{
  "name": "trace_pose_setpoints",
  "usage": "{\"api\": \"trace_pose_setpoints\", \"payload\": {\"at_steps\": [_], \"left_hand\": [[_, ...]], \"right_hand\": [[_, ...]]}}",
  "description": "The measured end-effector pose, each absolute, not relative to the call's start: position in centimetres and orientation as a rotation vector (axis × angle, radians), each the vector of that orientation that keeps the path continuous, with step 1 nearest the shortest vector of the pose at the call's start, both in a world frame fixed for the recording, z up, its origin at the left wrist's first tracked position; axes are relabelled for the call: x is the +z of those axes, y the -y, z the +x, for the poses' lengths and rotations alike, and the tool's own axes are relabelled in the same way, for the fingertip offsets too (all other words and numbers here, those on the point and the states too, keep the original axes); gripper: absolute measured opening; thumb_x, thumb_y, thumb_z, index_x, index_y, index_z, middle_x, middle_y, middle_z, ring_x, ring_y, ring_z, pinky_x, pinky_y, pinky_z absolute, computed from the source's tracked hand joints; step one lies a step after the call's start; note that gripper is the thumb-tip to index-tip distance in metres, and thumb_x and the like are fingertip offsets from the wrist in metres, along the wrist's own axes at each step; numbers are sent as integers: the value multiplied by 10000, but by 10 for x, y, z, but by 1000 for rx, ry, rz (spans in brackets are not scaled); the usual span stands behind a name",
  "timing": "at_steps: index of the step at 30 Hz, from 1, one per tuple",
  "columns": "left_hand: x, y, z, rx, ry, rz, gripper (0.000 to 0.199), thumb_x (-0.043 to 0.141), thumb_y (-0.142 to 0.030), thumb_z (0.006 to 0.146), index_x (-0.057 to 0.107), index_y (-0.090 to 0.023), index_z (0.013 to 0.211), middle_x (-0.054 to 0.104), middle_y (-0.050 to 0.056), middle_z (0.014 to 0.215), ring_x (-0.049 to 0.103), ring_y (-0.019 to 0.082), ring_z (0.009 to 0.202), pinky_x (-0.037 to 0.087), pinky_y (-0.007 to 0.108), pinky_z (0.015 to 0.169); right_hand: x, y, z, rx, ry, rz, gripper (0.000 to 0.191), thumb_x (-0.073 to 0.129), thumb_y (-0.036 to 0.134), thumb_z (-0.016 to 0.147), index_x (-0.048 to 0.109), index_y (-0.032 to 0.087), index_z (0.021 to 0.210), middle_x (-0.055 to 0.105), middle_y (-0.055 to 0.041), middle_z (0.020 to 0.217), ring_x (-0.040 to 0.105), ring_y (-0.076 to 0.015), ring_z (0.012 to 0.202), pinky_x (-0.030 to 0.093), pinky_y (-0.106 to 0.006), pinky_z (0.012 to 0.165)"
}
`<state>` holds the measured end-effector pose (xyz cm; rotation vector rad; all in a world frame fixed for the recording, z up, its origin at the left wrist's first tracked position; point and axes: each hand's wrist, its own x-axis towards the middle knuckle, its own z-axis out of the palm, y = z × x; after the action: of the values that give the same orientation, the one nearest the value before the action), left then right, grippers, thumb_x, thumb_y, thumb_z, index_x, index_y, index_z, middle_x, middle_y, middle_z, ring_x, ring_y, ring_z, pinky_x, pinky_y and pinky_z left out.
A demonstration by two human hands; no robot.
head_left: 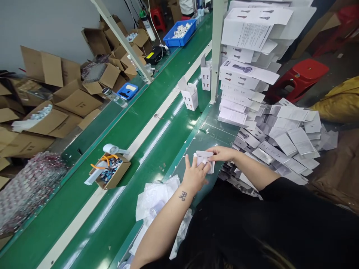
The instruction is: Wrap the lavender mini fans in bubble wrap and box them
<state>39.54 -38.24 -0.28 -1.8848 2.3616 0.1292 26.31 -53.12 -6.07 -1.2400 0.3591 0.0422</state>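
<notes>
Both hands are at a small white box [211, 168] above the green work ledge, its top flaps partly raised. My left hand [195, 175] reaches over the box's opening, some fingers spread and others pressed at the flaps; what lies inside is hidden. My right hand [223, 153] grips the box's far right edge between thumb and fingers. Crumpled clear plastic bags [157, 198] lie beside my left forearm. To the right of my hands rises a tall stack of flat printed cartons [241, 86], with a loose pile of more cartons [291, 130] behind my right arm.
Two upright white boxes [190, 98] with raised flaps stand on the green belt near the metal post [216, 52]. An open brown carton [119, 173] of small parts sits on the belt at left. A blue tray [179, 33] lies farther back, and a red stool [300, 76] stands right.
</notes>
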Motion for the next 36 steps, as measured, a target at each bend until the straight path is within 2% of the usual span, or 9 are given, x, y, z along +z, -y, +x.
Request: {"api": "trace_pose_setpoints", "payload": {"at_steps": [4,7,10,16,18,21,29,33,36], "left_hand": [[-6,404,399,189,-2333,-1757,376,509,-164,826,514,-212,1199,587,121,1069,502,282,1010,453,456,772],[-6,407,400,204,-2326,-1745,347,483,-140,828,523,-191,1168,561,133,1079,508,261,958,465,336,627],[-8,396,400,206,-2323,-1763,351,441,-121,841,509,-162,1183,583,129,969,507,251,957,458,290,584],[-8,366,418,260,-2173,-1990,460,434,-101,832,423,-156,1288,604,112,860,520,245,916,462,280,572],[-2,363,439,248,-2055,-2142,416,427,-112,839,459,-175,1250,605,107,868,519,238,915,464,281,597],[6,366,482,157,-1804,-2394,325,403,-163,870,515,-210,1172,604,108,901,507,240,939,462,293,643],[-14,375,552,119,-1454,-2570,409,414,-124,844,453,-135,1251,582,157,1070,405,285,1105,461,328,736],[-12,377,554,138,-1493,-2567,491,411,-110,854,372,-152,1341,570,151,1102,422,273,1118,461,317,752],[1,350,554,129,-1571,-2682,438,375,-183,904,401,-235,1338,570,110,1135,490,238,1076,451,316,797]], "right_hand": [[-73,567,238,-233,-694,-1108,591,690,293,725,453,223,1262,631,-63,1035,648,-156,845,554,-288,727],[-95,615,208,-781,-1417,-973,634,644,335,785,319,235,1321,620,-68,953,647,-138,687,571,-276,616],[-118,657,187,-747,-1636,-732,684,660,319,785,257,160,1313,609,-70,839,618,-140,567,563,-300,537],[-131,660,191,-749,-1541,-646,197,538,235,864,404,184,998,553,-16,775,610,-109,610,552,-258,562],[-129,641,197,-784,-1513,-647,139,545,238,843,413,202,865,525,4,764,604,-107,643,558,-263,598],[-121,603,205,-768,-1415,-866,206,601,327,769,437,207,739,494,18,745,574,-120,683,561,-301,663],[-67,550,257,-505,-725,-2329,262,571,442,779,672,202,756,435,-72,905,528,-214,866,483,-346,769],[-49,550,290,-157,-260,-2500,262,534,416,824,662,227,954,416,-113,1216,549,-172,783,471,-327,691],[-45,549,312,-2,-234,-2522,404,539,433,819,565,245,1177,358,-127,1346,546,-145,692,468,-320,626]]}}
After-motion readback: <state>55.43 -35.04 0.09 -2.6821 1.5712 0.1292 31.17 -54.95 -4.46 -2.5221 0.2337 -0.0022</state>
